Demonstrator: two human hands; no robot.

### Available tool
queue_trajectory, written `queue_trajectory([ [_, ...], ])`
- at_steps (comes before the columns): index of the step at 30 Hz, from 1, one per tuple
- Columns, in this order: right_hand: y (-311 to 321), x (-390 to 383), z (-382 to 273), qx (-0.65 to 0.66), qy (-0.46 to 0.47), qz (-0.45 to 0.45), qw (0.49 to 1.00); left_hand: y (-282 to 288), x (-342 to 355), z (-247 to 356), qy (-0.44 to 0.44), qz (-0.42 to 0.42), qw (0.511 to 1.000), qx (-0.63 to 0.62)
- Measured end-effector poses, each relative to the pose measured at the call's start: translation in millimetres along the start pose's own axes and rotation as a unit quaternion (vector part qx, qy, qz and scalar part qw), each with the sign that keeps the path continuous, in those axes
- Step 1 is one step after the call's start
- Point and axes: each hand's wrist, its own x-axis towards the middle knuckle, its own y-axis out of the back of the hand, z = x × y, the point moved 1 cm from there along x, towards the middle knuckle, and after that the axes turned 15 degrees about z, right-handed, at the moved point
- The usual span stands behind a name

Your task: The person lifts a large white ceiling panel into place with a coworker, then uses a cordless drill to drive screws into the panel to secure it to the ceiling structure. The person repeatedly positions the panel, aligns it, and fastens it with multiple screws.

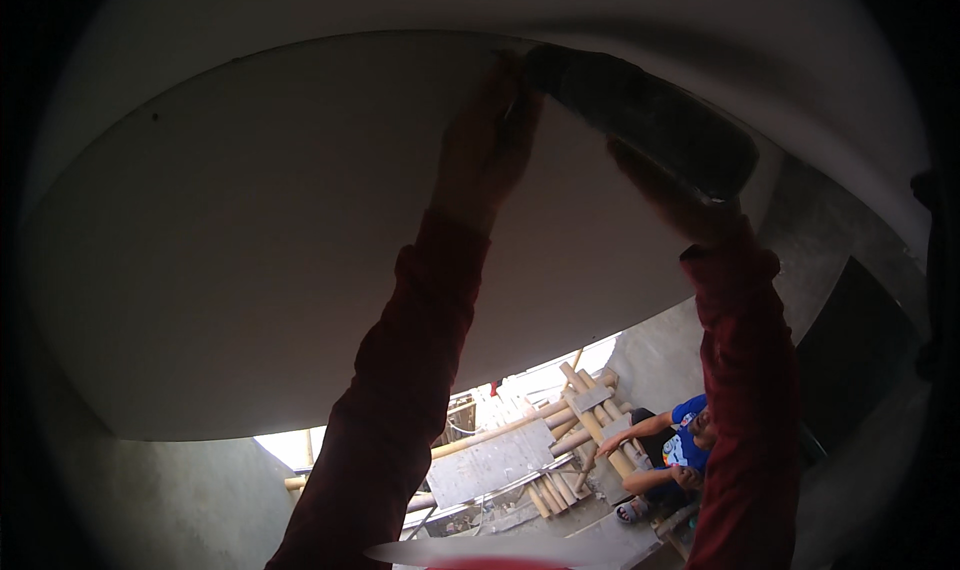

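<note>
Both my arms, in dark red sleeves, reach up to a large pale overhead board (250,230). My right hand (680,195) grips a dark, elongated tool (660,120), likely a power tool, whose narrow end sits at the board's upper edge. My left hand (485,145) is raised beside that narrow end, fingers closed at the edge around something small and dim that I cannot make out. The tool's details and the fingertips are lost in shadow.
Below are bamboo poles (590,410) with planks (490,455) laid on them, and a person in a blue shirt (685,420) at the lower right. A concrete wall (190,495) is at lower left; a dark panel (855,350) stands at right. A pale curved surface borders the board above.
</note>
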Motion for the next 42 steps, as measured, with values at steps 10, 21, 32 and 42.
queue_trajectory([
  [10,17.5,-2.8,18.3,0.044,-0.076,-0.121,0.989,65.4,-76.4,-7.4,0.045,-0.072,0.996,0.025],
  [21,27.0,21.0,13.7,-0.118,0.002,-0.154,0.981,363.3,-360.4,50.3,-0.034,0.167,0.445,0.879],
  [32,20.7,31.4,2.8,-0.079,0.025,-0.132,0.988,359.1,-345.4,35.9,-0.078,0.199,0.451,0.866],
  [42,22.3,50.2,6.3,-0.010,0.015,-0.174,0.985,347.6,-340.9,43.0,-0.085,0.171,0.417,0.889],
])
